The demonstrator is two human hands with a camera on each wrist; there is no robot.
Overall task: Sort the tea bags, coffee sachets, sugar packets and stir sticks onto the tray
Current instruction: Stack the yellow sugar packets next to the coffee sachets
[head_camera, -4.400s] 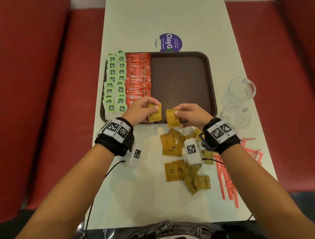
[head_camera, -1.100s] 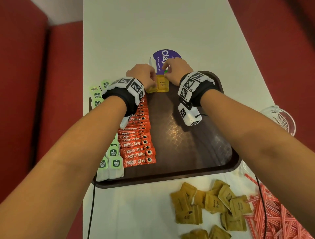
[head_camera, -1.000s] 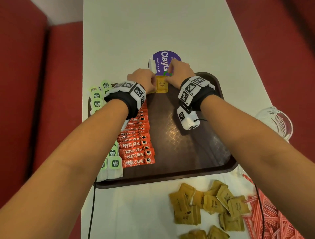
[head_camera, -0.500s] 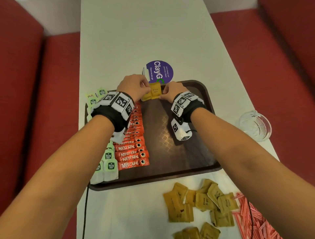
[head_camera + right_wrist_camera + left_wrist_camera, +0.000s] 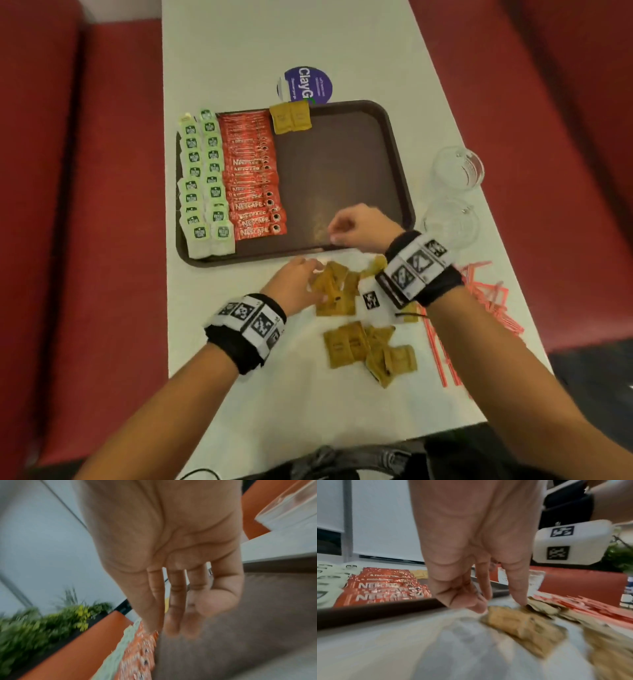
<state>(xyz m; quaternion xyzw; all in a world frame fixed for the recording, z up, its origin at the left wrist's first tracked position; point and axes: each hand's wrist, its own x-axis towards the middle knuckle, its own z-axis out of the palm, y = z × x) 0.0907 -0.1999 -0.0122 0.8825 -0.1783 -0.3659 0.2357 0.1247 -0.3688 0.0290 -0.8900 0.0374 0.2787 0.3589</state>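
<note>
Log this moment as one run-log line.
left hand: touching loose sugar packets | right hand: empty, over tray | two sugar packets: at tray's far edge

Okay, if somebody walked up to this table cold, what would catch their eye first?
Probably the brown tray: green tea bags and orange coffee sachets fill its left side in neat columns, with two sugar packets at the far edge. Nearer, the left hand reaches into a loose pile of brown sugar packets on the white table.
</note>
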